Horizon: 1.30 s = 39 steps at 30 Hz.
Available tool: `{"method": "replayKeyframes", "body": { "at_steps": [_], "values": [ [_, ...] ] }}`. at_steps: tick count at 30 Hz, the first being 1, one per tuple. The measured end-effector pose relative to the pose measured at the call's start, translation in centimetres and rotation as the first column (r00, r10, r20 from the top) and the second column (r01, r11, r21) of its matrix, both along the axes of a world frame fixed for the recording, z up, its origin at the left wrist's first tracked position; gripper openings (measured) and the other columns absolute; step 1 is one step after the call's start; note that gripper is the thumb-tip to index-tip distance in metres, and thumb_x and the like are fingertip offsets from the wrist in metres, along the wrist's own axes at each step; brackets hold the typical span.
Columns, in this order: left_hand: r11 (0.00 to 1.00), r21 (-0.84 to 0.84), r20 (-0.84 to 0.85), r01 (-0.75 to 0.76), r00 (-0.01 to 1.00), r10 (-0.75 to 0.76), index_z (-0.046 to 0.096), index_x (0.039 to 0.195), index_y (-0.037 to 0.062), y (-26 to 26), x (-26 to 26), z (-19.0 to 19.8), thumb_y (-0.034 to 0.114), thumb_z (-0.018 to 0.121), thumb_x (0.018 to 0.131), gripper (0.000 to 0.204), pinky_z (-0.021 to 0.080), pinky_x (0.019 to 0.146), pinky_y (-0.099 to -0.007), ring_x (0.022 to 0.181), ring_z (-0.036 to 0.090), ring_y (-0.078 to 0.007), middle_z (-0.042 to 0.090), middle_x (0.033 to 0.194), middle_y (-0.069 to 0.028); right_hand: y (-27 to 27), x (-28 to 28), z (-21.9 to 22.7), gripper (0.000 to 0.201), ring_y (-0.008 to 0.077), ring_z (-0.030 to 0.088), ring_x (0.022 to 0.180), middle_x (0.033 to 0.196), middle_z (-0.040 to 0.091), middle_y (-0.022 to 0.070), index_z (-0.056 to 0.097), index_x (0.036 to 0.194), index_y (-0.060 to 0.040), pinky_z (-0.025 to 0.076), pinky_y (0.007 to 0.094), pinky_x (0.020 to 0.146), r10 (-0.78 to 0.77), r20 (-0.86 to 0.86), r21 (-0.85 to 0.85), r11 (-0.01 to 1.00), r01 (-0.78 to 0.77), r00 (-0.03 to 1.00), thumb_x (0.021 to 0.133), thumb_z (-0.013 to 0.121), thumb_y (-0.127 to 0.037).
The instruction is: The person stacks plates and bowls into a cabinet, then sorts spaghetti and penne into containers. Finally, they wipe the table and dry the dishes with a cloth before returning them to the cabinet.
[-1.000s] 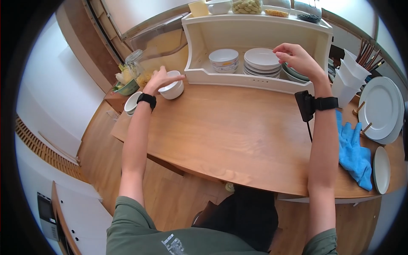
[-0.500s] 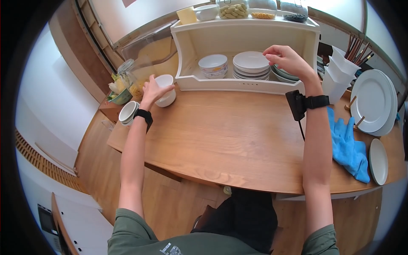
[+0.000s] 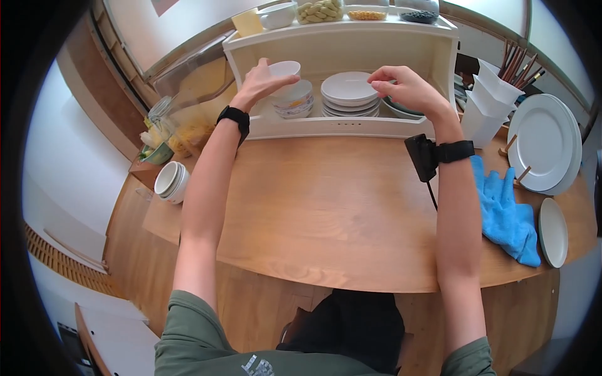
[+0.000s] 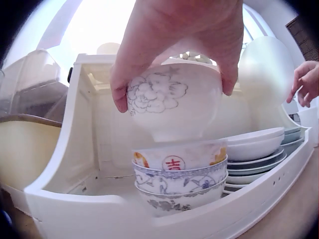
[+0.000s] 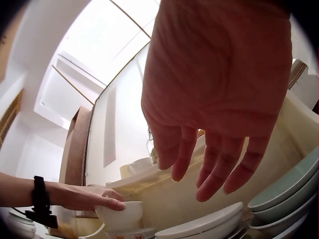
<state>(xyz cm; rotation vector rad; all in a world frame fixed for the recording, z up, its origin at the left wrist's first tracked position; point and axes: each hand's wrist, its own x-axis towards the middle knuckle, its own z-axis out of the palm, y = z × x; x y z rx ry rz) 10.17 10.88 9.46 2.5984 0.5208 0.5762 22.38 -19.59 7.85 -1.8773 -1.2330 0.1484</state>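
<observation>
My left hand (image 3: pixel 262 85) grips a white bowl (image 4: pixel 172 104) by its rim, thumb on one side and fingers on the other. A grey flower pattern decorates its side. It is upright, close over a stack of patterned bowls (image 4: pixel 179 181) inside the white shelf unit (image 3: pixel 351 128). Beside that stack sits a pile of white plates (image 3: pixel 348 88). Loosely bent and holding nothing, my right hand (image 3: pixel 411 93) hovers by the right edge of the plates, over some green dishes (image 5: pixel 291 186).
Small nested bowls (image 3: pixel 169 182) stand at the table's left end. To the right are a blue glove (image 3: pixel 508 213), an upright white plate (image 3: pixel 542 144), a small oval dish (image 3: pixel 553 232) and white angular containers (image 3: pixel 486 109). Jars (image 3: pixel 320 11) line the shelf top.
My left hand has carried the white bowl from the table's left side up and right, over the bowl stack in the shelf. My right hand stays by the plates.
</observation>
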Motion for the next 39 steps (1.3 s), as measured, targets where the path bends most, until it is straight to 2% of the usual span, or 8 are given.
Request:
{"method": "replayKeyframes", "body": {
  "at_steps": [10, 12, 18, 24, 28, 31, 33, 39],
  "values": [
    [0.992, 0.120, -0.078, -0.047, 0.995, 0.057, 0.039, 0.136, -0.0108, 0.7, 3.1, -2.7, 0.061, 0.075, 0.063, 0.109, 0.043, 0.102, -0.0390, 0.123, 0.052, -0.0375, 0.051, 0.131, -0.0309, 0.3, 0.2, -0.3, 0.028, 0.0141, 0.062, 0.080, 0.087, 0.066, 0.0077, 0.065, 0.105, 0.0037, 0.050, 0.0277, 0.075, -0.018, 0.008, 0.004, 1.000, 0.017, 1.000, 0.093, 0.059, -0.020],
    [0.992, 0.118, -0.091, -0.054, 0.994, 0.065, 0.039, 0.136, -0.0108, 1.1, 3.4, -3.5, 0.062, 0.075, 0.062, 0.110, 0.042, 0.102, -0.0391, 0.123, 0.052, -0.0381, 0.051, 0.131, -0.0313, 0.3, 0.3, -0.3, 0.026, 0.0080, 0.060, 0.086, 0.088, 0.062, -0.0014, 0.063, 0.112, -0.0047, 0.044, 0.0218, 0.067, -0.016, 0.048, -0.067, 0.998, 0.020, 0.999, 0.096, 0.056, -0.024],
    [0.987, 0.154, -0.066, -0.042, 0.996, 0.052, 0.044, 0.128, -0.0146, 1.7, 3.5, -4.6, 0.072, 0.075, 0.058, 0.116, 0.040, 0.104, -0.0456, 0.124, 0.048, -0.0456, 0.052, 0.126, -0.0359, 0.3, 0.3, -0.1, 0.027, 0.0073, 0.059, 0.091, 0.101, 0.064, -0.0002, 0.062, 0.115, -0.0061, 0.046, 0.0223, 0.070, -0.052, 0.007, -0.128, 0.990, 0.053, 0.999, 0.097, 0.053, -0.025],
    [0.992, 0.117, 0.060, -0.035, 0.998, 0.028, 0.041, 0.130, -0.0147, 0.8, -0.3, -4.4, 0.071, 0.074, 0.061, 0.115, 0.040, 0.104, -0.0462, 0.125, 0.046, -0.0453, 0.049, 0.127, -0.0374, 0.5, 1.1, -0.7, 0.027, 0.0075, 0.059, 0.082, 0.090, 0.064, 0.0000, 0.065, 0.110, -0.0043, 0.045, 0.0230, 0.066, 0.000, -0.036, -0.038, 0.999, -0.001, 0.999, 0.096, 0.056, -0.025],
    [0.984, 0.173, -0.065, -0.032, 0.997, 0.044, 0.034, 0.137, -0.0147, 4.0, -6.9, -3.4, 0.066, 0.074, 0.066, 0.115, 0.040, 0.106, -0.0407, 0.125, 0.049, -0.0414, 0.048, 0.133, -0.0334, 0.4, 0.1, -0.2, 0.027, 0.0076, 0.059, 0.083, 0.088, 0.063, -0.0007, 0.065, 0.111, -0.0061, 0.045, 0.0234, 0.068, -0.031, 0.022, -0.049, 0.998, 0.032, 0.999, 0.096, 0.055, -0.026],
    [0.972, 0.124, -0.119, -0.201, 0.969, 0.215, 0.039, 0.134, -0.0134, 6.6, -11.6, -5.0, 0.069, 0.074, 0.062, 0.115, 0.038, 0.106, -0.0462, 0.127, 0.044, -0.0445, 0.043, 0.135, -0.0356, 0.3, -0.4, 0.3, 0.029, 0.0090, 0.059, 0.091, 0.099, 0.063, 0.0000, 0.063, 0.115, -0.0091, 0.047, 0.0245, 0.076, -0.072, 0.053, -0.130, 0.988, 0.078, 0.996, 0.097, 0.052, -0.030],
    [0.937, 0.105, -0.385, -0.334, 0.855, 0.348, 0.036, 0.136, -0.0126, 7.5, -13.3, -6.1, 0.071, 0.075, 0.060, 0.119, 0.036, 0.108, -0.0466, 0.130, 0.041, -0.0437, 0.042, 0.138, -0.0340, 0.4, -0.6, 0.2, 0.029, 0.0085, 0.059, 0.088, 0.093, 0.062, -0.0005, 0.064, 0.113, -0.0087, 0.047, 0.0254, 0.074, -0.065, 0.059, -0.087, 0.994, 0.070, 0.996, 0.097, 0.053, -0.030],
    [0.871, 0.096, -0.400, -0.482, 0.782, 0.478, 0.033, 0.137, -0.0130, 7.6, -14.0, -8.2, 0.071, 0.075, 0.059, 0.122, 0.039, 0.106, -0.0428, 0.128, 0.046, -0.0414, 0.043, 0.136, -0.0353, 0.0, -0.3, 0.5, 0.028, 0.0080, 0.059, 0.086, 0.091, 0.062, -0.0011, 0.064, 0.112, -0.0088, 0.047, 0.0255, 0.073, -0.037, 0.071, -0.055, 0.998, 0.041, 0.997, 0.096, 0.054, -0.030]
  ]
}}
